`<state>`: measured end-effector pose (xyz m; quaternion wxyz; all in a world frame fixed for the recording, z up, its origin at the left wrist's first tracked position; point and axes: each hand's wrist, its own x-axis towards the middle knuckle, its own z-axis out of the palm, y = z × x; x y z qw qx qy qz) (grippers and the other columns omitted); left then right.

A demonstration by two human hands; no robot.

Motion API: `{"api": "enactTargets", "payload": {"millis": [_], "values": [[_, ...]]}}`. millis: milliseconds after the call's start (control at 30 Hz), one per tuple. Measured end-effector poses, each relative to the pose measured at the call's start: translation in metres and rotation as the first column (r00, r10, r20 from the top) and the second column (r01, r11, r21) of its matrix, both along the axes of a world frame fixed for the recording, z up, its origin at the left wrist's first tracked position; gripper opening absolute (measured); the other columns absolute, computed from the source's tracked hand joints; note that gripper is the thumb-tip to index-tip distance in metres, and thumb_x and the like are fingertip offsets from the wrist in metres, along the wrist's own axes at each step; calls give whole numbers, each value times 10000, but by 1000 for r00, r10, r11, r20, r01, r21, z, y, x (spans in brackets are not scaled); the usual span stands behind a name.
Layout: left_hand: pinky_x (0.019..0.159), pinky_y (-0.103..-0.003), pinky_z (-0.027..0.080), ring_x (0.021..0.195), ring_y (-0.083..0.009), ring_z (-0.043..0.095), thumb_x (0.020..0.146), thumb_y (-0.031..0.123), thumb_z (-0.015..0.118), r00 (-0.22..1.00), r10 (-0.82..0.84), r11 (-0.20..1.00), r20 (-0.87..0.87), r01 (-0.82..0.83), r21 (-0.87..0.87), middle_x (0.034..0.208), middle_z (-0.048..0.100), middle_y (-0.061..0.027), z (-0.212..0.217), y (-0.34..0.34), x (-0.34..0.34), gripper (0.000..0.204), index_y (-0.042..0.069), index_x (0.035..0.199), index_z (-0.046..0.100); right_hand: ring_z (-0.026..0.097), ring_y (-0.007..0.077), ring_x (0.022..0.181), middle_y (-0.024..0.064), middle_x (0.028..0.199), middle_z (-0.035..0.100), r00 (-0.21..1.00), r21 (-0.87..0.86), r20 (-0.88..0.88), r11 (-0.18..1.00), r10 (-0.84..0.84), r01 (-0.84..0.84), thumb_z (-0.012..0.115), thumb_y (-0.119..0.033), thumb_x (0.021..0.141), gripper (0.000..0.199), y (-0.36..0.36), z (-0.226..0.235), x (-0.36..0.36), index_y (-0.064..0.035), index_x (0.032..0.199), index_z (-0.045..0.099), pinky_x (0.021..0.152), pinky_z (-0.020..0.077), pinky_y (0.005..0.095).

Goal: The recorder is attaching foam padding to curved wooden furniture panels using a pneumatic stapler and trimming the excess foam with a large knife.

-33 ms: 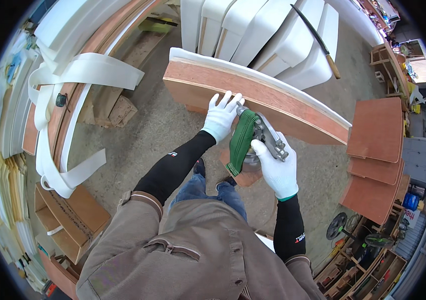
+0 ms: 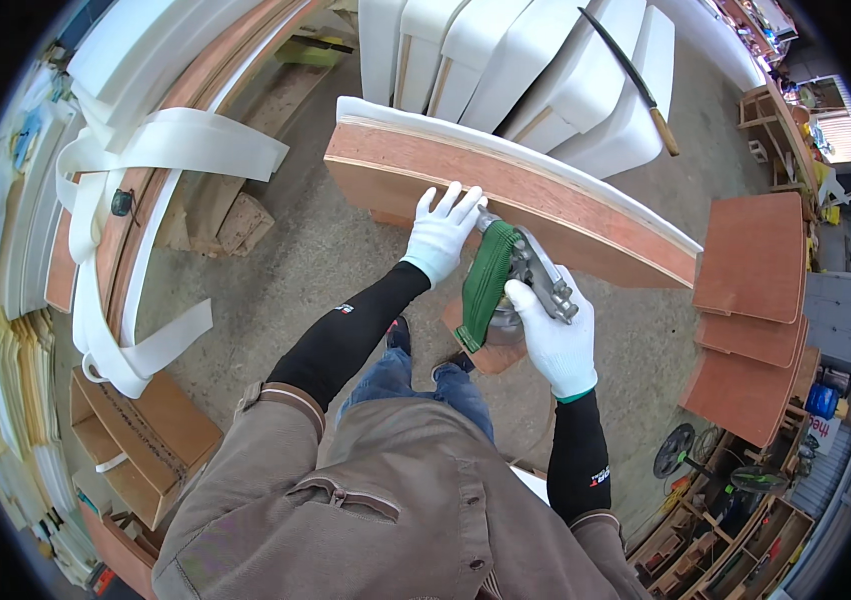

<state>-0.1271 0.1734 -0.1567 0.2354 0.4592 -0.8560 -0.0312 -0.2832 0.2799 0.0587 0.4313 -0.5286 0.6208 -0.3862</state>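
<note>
My left hand (image 2: 443, 232), in a white glove, lies with its fingers spread on the near side of a long reddish plywood panel (image 2: 506, 190). The panel stands before me with a white padded layer along its far edge. My right hand (image 2: 553, 335), also gloved, is closed round a grey metal tool (image 2: 546, 285) that looks like a spray gun. Green ribbed fabric (image 2: 488, 275) is wrapped along it, and a rounded grey pot shows partly underneath. The tool's front end sits close to the panel, beside my left fingertips; whether it touches I cannot tell. The right palm hides its grip.
White padded pieces (image 2: 491, 60) stand behind the panel, with a long wood-handled blade (image 2: 636, 85) lying on them. White strips (image 2: 96, 240) hang over boards at left, above a cardboard box (image 2: 146, 440). Brown boards (image 2: 746, 260) and a fan (image 2: 674, 452) are at right.
</note>
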Motion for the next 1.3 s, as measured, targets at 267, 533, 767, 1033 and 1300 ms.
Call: {"api": "enactTargets", "payload": {"millis": [267,533,767,1033,1300], "values": [[1157,-563,232,1443,-328,359,732,59,679,998,-10,999,64,7,43,1538,439,-70,10,0,0,783,216,1474,484,643,104,781,83,872,719,970,-63,-66,971,-235,231,720,-160,927,250,30,-26,-44,15,1098,669,723,525,293],[1153,-606,212,1346,-330,402,650,109,676,989,66,997,129,-62,-36,1418,481,-73,21,-15,-20,865,212,1485,475,574,81,817,14,975,623,797,31,-18,796,-604,604,724,-125,940,292,148,-126,-142,-6,1190,634,717,492,253],[993,-501,374,1231,-292,539,636,169,702,932,113,975,345,-37,-220,1312,598,-102,10,-24,-49,822,181,1441,535,634,132,1025,63,1145,706,470,314,-22,440,-883,841,698,-222,955,430,251,-317,-205,5,1312,627,923,494,295],[1115,-502,377,1294,-370,495,823,181,777,947,166,894,274,-27,-446,1385,576,-183,-32,-53,-24,663,68,1429,533,656,161,1057,87,1173,718,212,301,9,205,-977,931,743,-173,914,440,287,-648,-277,6,1302,642,957,497,306],[1028,-428,445,1151,-289,568,825,118,782,935,310,850,172,-191,-491,1304,568,-204,13,-44,-27,623,-51,1361,515,649,169,1126,105,1225,714,260,411,-2,236,-966,881,729,-131,929,385,234,-748,-259,33,1270,661,1014,472,306]]}}
